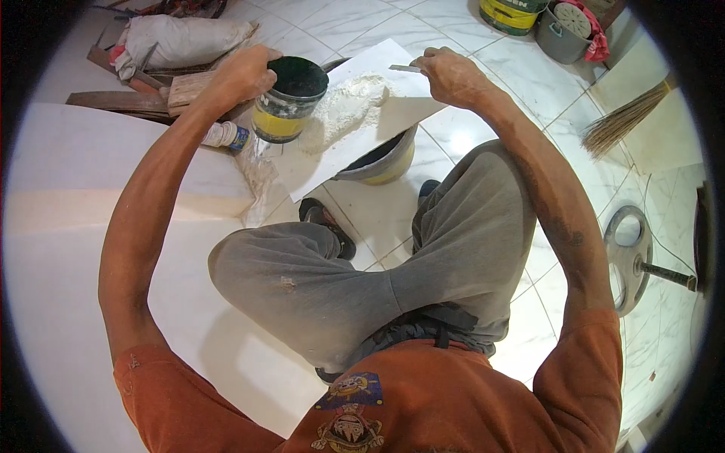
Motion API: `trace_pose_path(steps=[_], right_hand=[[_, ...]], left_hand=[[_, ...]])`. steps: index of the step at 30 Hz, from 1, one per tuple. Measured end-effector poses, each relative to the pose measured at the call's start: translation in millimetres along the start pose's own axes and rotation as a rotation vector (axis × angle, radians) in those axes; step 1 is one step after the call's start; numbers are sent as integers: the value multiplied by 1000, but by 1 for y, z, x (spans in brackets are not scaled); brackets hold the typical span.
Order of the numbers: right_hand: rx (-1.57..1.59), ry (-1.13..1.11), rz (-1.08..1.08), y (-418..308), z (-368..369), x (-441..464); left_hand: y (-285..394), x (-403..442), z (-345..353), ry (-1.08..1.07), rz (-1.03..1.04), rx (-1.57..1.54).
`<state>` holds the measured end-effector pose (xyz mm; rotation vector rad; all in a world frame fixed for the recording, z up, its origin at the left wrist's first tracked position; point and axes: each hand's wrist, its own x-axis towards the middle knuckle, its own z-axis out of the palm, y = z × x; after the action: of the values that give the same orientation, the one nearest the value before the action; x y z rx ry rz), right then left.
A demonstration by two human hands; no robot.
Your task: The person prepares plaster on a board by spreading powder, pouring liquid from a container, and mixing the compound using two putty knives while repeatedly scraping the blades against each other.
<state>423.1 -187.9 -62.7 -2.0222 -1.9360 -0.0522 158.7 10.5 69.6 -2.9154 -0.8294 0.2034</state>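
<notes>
We note the left grip [246,74] pinching the small bucket [284,121] by its rim, seemingly for steadiness, the right grip [457,78] pinching a flat tool [403,69].

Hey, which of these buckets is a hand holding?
The small yellow-banded black bucket, its rim gripped by the left hand. Unheld, one bucket sits partly under the white sheet; another bucket stands at upper right.

A bucket [288,117] is being held by the left hand [245,73], a flat tool [404,69] by the right hand [456,78], while powder [346,106] is being supported by a white sheet [400,113].
</notes>
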Motion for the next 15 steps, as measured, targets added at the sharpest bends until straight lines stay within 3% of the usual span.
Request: trace_pose_path(steps=[4, 7, 15], right_hand=[[-9, -11, 2, -2, -1, 0], [-6, -16, -9, 0, 2, 2], [12, -3, -18, 1, 3, 1]], left_hand=[[2, -7, 2, 116, 56, -14], [9, -9, -7, 20, -9, 25], [-20, 9, 8, 171, 93, -6]])
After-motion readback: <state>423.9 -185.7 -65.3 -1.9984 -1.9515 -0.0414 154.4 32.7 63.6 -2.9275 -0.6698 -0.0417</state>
